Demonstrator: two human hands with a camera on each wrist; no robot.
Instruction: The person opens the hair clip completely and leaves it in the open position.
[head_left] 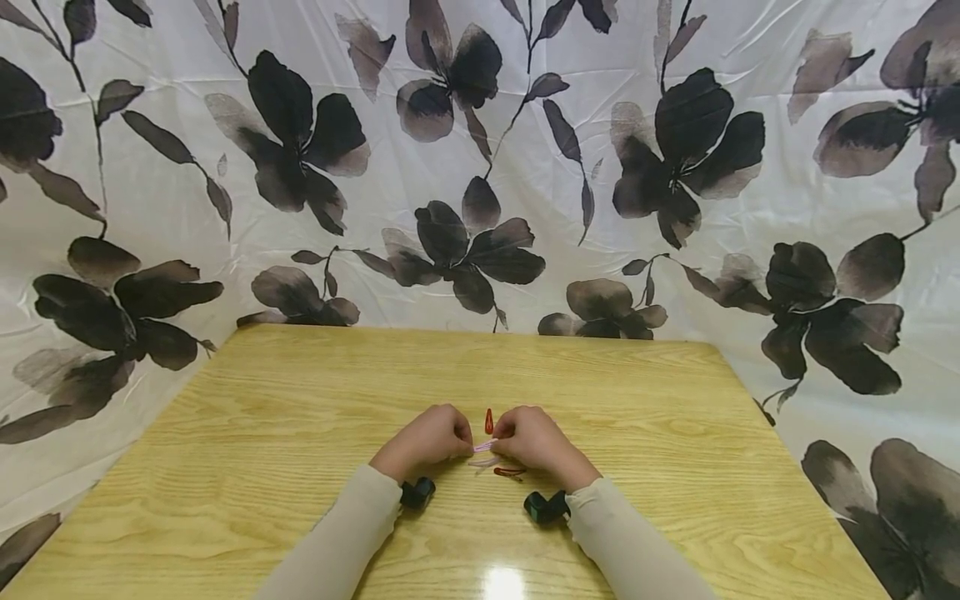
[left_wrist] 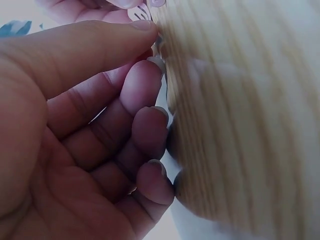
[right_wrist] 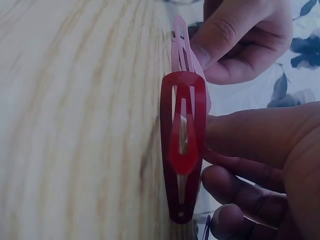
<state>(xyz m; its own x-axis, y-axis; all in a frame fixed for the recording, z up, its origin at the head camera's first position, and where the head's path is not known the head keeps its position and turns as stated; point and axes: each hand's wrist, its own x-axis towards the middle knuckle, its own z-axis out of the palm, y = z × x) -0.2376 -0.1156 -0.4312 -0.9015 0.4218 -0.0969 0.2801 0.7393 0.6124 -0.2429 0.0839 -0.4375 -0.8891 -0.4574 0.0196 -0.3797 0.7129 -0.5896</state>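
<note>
A pink snap hair clip (head_left: 483, 447) lies between my two hands, low over the table. My left hand (head_left: 433, 435) pinches its left end between thumb and forefinger, and in the left wrist view the other fingers curl with their tips at the wood. At the other end, my right hand (head_left: 531, 437) pinches the clip, its thumb and fingers hiding that part. Close to the right hand is a red snap clip (right_wrist: 170, 130), large in the right wrist view. Paler pink clips (head_left: 484, 462) lie just nearer to me.
Beyond the hands, another red clip (head_left: 489, 421) lies on the wooden table (head_left: 315, 383). A red clip (head_left: 509, 472) sits just below the right hand. Black wrist cameras (head_left: 547, 507) hang at both sleeves. A floral cloth (head_left: 480, 167) hangs behind the table's far edge.
</note>
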